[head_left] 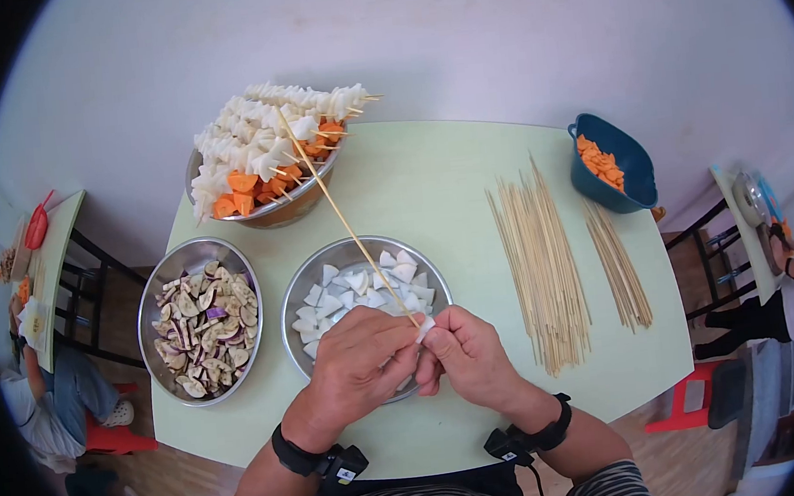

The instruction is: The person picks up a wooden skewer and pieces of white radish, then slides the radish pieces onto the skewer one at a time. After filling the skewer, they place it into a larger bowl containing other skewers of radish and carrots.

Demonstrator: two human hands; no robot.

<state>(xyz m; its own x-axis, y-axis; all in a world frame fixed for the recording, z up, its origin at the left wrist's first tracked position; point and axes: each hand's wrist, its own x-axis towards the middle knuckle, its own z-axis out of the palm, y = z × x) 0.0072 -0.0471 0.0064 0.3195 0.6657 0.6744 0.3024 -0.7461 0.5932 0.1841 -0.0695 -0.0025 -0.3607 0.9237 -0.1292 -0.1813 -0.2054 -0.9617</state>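
Note:
My left hand is closed around the lower end of a bamboo skewer, which slants up to the far left. My right hand pinches a white radish piece at the skewer's lower tip; whether the tip has gone through it cannot be seen. Both hands are above the near edge of a metal bowl of white radish chunks. Left of it, another metal bowl holds cut eggplant.
Behind on the left, a heaped bowl carries loaded white skewers and carrot chunks. On the right lie two bundles of bare skewers beside a blue basket of carrot pieces. Other people sit at side tables.

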